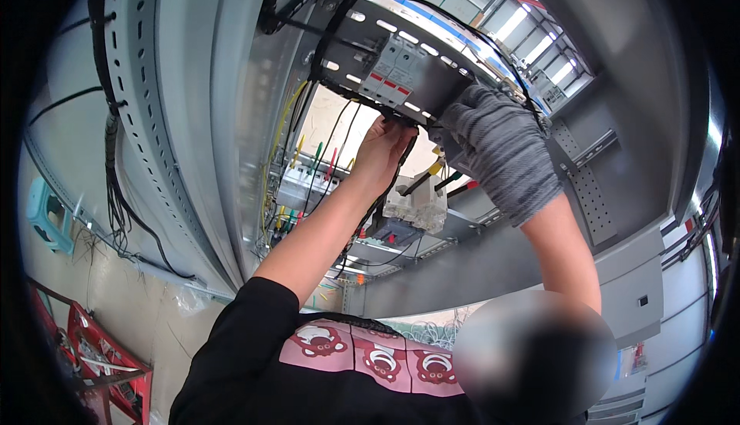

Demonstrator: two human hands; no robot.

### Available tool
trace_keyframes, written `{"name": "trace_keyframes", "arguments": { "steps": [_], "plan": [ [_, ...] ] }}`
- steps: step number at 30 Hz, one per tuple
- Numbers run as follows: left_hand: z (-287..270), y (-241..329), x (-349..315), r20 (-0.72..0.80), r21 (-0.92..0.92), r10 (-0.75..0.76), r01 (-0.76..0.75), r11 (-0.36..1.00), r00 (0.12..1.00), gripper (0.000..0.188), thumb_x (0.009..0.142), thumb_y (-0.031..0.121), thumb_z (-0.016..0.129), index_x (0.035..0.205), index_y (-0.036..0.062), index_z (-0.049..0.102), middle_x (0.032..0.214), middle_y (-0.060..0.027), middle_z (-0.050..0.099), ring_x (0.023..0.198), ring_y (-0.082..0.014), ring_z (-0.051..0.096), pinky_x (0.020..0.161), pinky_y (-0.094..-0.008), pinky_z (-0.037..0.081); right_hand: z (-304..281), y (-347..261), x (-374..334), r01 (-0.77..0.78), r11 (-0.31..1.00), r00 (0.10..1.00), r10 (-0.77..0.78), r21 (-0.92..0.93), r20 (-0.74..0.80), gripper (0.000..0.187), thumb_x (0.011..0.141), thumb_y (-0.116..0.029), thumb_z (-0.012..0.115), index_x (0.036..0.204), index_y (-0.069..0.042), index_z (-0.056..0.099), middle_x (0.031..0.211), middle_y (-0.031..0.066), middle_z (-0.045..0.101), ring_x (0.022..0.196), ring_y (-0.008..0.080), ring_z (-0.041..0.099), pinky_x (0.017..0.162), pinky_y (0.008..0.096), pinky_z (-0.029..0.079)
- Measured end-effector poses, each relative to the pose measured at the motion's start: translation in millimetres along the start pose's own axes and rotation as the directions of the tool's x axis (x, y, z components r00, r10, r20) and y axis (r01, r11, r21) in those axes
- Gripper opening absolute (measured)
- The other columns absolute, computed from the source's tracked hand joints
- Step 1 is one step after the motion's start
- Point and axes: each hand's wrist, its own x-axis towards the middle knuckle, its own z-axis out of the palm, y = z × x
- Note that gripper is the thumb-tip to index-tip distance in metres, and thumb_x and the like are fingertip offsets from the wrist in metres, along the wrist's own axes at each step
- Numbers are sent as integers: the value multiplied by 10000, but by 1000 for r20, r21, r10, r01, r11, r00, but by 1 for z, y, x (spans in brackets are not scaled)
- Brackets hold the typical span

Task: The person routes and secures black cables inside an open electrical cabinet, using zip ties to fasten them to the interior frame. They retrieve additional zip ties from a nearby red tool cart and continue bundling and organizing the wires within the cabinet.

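My bare left hand [385,147] reaches up under a grey slotted metal rail [358,16] inside a metal cabinet. Its fingers are pinched on a black wire bundle [402,164], which hangs down beside my wrist. My right hand [505,151], in a grey knit glove, is raised at the rail's right end. Its fingers are curled; what they grip, if anything, is hidden by the glove and a dark blurred patch. Between the hands and above them, a block of light grey breakers [393,70] with red marks is fixed to the rail.
Below the hands are a translucent terminal block [416,205] with thick dark cables and a white component [301,186] with coloured wires. Perforated uprights [146,78] stand at left. A teal stool [52,213] and a red metal frame [108,356] stand on the floor.
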Motion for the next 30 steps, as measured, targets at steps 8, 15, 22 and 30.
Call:
{"name": "trace_keyframes", "arguments": {
  "steps": [8,15,22,30],
  "plan": [
    [-1,3,3,-6,-17,15,-15,1000,1000,152,922,7,486,1058,75,499,931,-28,622,817,-103,622,802,-225,516,25,0,36,-10,966,967,75,-259,242,265,672,-145,681,933,-106,658,932,135,603,893,298,601,778,392,497],
    [-1,4,3,6,14,12,-12,1000,1000,253,923,40,508,1167,89,464,1027,-34,598,896,-105,609,859,-259,509,46,-11,41,-21,961,973,84,-277,216,196,764,-118,615,949,-72,661,937,144,615,879,277,626,737,386,521],
    [3,6,3,-87,189,13,3,982,996,217,942,20,426,1149,59,477,943,-34,572,861,-116,578,874,-302,502,54,-15,51,-45,936,941,156,-348,299,211,704,-88,656,914,-101,665,905,147,638,825,292,652,703,403,534],
    [-4,15,15,-62,207,-75,87,974,995,203,857,-69,461,1013,32,545,943,-65,619,809,-148,608,793,-291,522,82,-15,45,-72,948,982,121,-310,142,219,701,-142,642,883,-26,678,859,152,656,799,296,661,647,401,532]
  ]
}}
